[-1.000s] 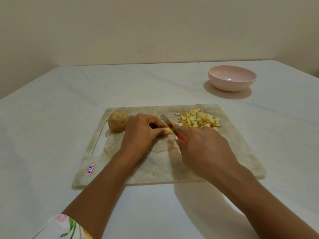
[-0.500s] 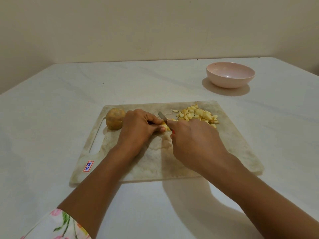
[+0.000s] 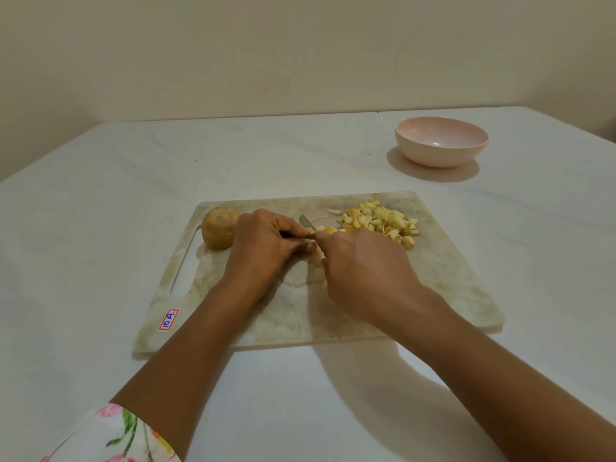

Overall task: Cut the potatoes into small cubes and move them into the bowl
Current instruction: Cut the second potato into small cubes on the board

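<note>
White fabric sleeve [image 3: 113,435], printed pink flowers and green leaves, on the left arm

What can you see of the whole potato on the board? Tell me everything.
The whole potato is roundish, with dull tan-brown skin; it looks unpeeled and uncut where it shows. It lies on the cutting board near the far left corner, just beyond the handle slot. The left hand overlaps its right edge; whether they touch I cannot tell. The diced pile lies apart, to the right.
</note>
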